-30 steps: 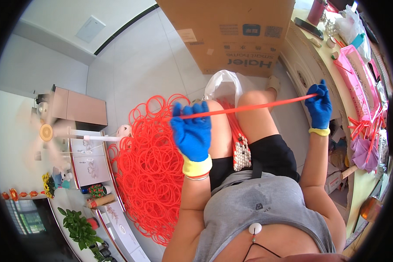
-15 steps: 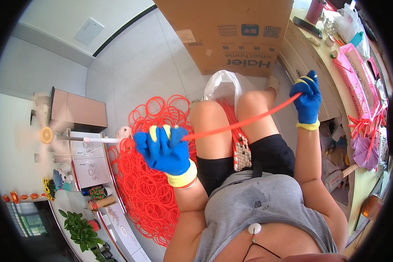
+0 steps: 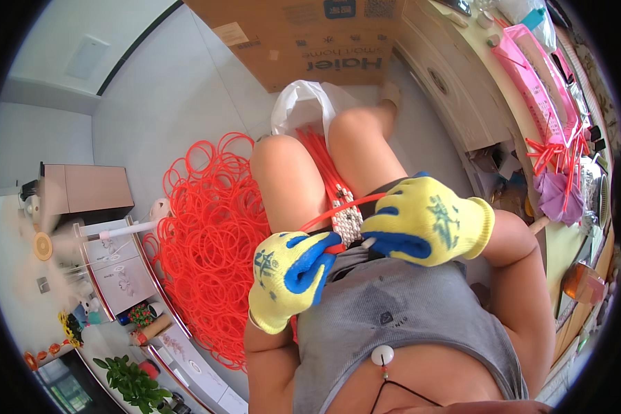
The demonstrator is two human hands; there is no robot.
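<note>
Head view: left hand point(image 3: 288, 277) near right hand point(image 3: 431, 221), both curled.

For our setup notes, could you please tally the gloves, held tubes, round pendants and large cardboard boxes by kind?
Gloves: 2
Held red tube: 1
White round pendant: 1
Large cardboard box: 1
Total: 5

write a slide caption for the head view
Left hand and right hand, gloved in yellow and blue, hold a curved red flexible tube near a heap of thin red rings.
</note>
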